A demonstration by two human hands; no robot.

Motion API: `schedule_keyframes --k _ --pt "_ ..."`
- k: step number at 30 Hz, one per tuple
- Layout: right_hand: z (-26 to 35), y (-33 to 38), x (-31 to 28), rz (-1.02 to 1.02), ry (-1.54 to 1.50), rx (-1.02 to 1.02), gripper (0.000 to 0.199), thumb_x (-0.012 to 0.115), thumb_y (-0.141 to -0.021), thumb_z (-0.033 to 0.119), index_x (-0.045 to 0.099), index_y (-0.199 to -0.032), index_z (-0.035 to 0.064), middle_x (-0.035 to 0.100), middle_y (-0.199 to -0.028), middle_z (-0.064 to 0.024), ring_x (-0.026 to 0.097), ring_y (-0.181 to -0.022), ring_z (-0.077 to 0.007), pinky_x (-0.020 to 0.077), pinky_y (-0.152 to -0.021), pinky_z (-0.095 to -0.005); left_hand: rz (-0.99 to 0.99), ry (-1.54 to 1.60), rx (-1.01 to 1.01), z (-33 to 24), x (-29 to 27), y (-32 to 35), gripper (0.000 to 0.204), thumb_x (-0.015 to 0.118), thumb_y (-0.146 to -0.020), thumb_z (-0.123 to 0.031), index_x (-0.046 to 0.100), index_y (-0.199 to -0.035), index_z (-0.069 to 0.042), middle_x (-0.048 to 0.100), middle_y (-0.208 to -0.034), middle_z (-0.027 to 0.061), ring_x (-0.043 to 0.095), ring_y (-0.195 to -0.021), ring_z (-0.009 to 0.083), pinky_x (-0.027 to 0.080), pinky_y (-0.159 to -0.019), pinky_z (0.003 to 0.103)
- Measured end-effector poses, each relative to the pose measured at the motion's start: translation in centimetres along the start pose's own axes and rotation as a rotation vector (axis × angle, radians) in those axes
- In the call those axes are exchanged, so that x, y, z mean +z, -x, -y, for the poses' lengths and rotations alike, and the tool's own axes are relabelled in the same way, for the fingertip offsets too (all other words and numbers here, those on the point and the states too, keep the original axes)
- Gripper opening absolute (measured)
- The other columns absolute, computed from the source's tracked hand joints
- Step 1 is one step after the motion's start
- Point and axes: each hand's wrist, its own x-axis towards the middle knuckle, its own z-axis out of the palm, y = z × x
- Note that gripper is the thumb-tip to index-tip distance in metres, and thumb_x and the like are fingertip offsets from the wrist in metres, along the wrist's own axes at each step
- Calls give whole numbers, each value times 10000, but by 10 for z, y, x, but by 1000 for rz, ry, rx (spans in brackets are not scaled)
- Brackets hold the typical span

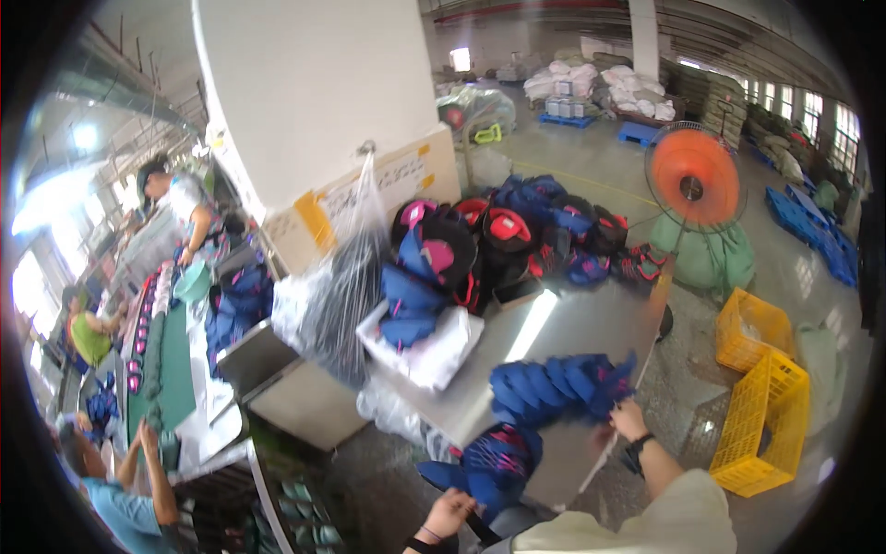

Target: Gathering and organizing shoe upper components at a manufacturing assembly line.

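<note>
A row of nested blue caps (552,386) with pink accents lies on a metal-topped table (580,319). At the row's right end is my right hand (629,421), its fingers drawn together against the last cap's lower edge; what they pinch is too small to make out. Nearer to me, more blue caps (498,459) with pink stitching lie in a pile at the table's front left edge. My left hand (449,513) is closed just below this pile, beside a dark strap. Whatever is in its fingers is hidden.
Behind stands a heap of blue, black and red caps (508,231), with a white box (434,346) and a plastic bag (346,295) at left. Yellow crates (761,434) and an orange fan (694,175) are right. Co-workers (115,485) sit and stand along a green conveyor (180,360).
</note>
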Motion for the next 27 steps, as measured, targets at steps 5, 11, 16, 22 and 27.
schedule_keyframes --k 5,11,16,22,27 --pt "134 30 -42 371 -982 426 156 496 -708 94 501 -558 55 531 -558 -82 433 -417 -126 290 -356 -247 -800 1070 -95 -13 28 158 140 520 -864 -102 600 -923 -4 620 -983 83 591 -806 136 470 -733 248" --pt "297 100 -14 983 -908 182 139 556 -774 118 603 -708 5 534 -534 -44 419 -402 -89 279 -364 -209 -1234 1118 -69 21 110 343 303 463 -871 -128 526 -1129 16 578 -1097 120 566 -987 222 460 -861 353" --pt "371 201 50 1497 -376 -261 252 503 -803 166 656 -883 -17 628 -607 -109 455 -403 -72 271 -362 -186 -1679 998 -296 -16 187 450 165 505 -823 -88 599 -928 -2 634 -909 102 603 -827 182 493 -722 309" --pt "365 326 121 1940 -319 -171 271 472 -759 99 630 -883 -84 658 -764 -169 440 -421 -68 301 -380 -179 -1338 -410 -1539 -69 321 551 168 557 -807 -189 579 -706 -57 584 -678 111 577 -652 265 447 -608 395" --pt "361 475 141 2206 -115 -367 251 511 -814 153 644 -951 -11 653 -832 -58 438 -522 -46 357 -489 -188 -1173 -167 -2022 -69 430 613 216 560 -804 -270 600 -710 -80 602 -688 115 588 -675 322 457 -613 439"
